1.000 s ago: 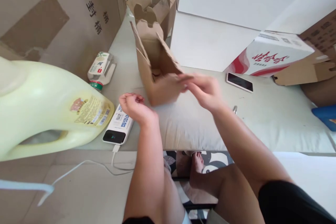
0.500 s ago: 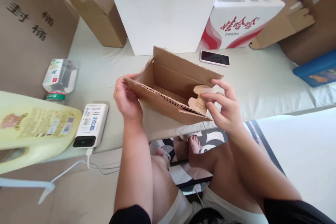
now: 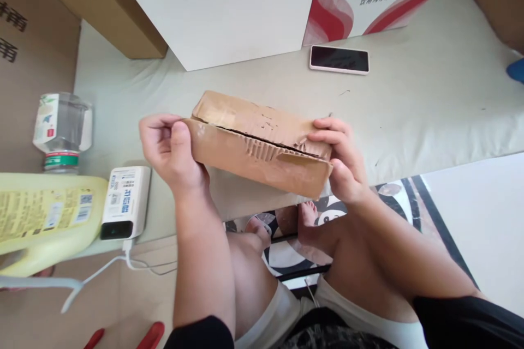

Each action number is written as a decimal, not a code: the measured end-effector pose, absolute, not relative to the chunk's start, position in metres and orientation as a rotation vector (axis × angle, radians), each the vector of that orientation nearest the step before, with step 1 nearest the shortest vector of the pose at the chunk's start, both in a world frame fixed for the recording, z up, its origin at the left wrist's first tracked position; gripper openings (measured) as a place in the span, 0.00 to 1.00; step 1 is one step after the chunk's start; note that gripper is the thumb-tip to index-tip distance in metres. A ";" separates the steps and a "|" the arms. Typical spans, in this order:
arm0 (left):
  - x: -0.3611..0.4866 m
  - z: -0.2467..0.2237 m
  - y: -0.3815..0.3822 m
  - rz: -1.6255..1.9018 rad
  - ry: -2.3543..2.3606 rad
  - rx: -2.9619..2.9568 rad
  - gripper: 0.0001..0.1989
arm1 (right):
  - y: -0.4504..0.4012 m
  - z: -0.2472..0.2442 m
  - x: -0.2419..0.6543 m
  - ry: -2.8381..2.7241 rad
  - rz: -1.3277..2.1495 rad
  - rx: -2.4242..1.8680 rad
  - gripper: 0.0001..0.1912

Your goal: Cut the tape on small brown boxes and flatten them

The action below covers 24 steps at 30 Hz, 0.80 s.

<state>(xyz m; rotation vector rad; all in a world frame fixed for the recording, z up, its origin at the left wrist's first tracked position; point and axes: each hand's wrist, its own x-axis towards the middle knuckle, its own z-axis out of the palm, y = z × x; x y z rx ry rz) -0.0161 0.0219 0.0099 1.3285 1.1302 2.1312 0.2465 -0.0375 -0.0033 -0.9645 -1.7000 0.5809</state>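
A small brown cardboard box [image 3: 262, 166] is held up in front of me, its two long flaps folded inward so they nearly meet. A dark narrow slit runs between them, and the cardboard along it is torn, with bare corrugation showing. My left hand [image 3: 174, 147] grips the box's left end, thumb on the near flap. At the right end my right hand [image 3: 341, 155] holds on, fingers over the far flap and thumb at the near corner. The inside of the box is hidden.
Beyond the box lies a phone [image 3: 339, 60] before a white box [image 3: 229, 11] and a red-and-white carton [image 3: 368, 0]. On the left are a power bank [image 3: 125, 202] with a cable, a clear plastic bottle [image 3: 65, 125] and a yellow jug [image 3: 49, 218].
The box's long flaps have folded in over its opening. My right fingers moved from the small end flap onto the far flap. The view has tilted down; red handles now show at bottom left.
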 end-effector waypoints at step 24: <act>-0.015 0.010 0.014 1.850 1.221 1.249 0.15 | -0.041 0.018 0.243 -1.956 0.543 -0.983 0.22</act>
